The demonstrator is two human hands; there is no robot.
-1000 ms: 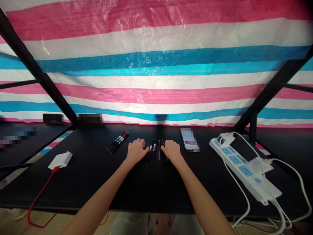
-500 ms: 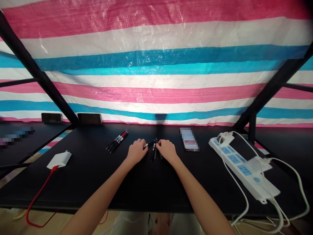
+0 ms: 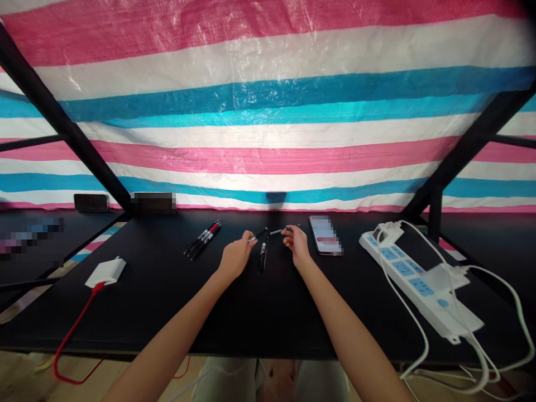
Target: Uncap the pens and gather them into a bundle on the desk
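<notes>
My left hand (image 3: pixel 235 258) is closed on a black pen barrel (image 3: pixel 258 235) that points up and to the right. My right hand (image 3: pixel 297 244) pinches a thin pen refill (image 3: pixel 281 230) whose tip points left toward the barrel; the two parts are a small gap apart. Both hands are lifted a little above the black table (image 3: pixel 251 312). One or two more black pens (image 3: pixel 263 257) lie on the table between my hands. A bundle of several black and red pens (image 3: pixel 203 239) lies to the left of my left hand.
A phone (image 3: pixel 325 235) lies just right of my right hand. A white power strip (image 3: pixel 419 285) with white cables fills the right side. A white charger (image 3: pixel 105 272) with a red cable sits at the left. A striped tarp hangs behind.
Both hands rose from the pens lying on the table. The left hand picked up a pen barrel, the right a refill, and they now hold them apart above the table.
</notes>
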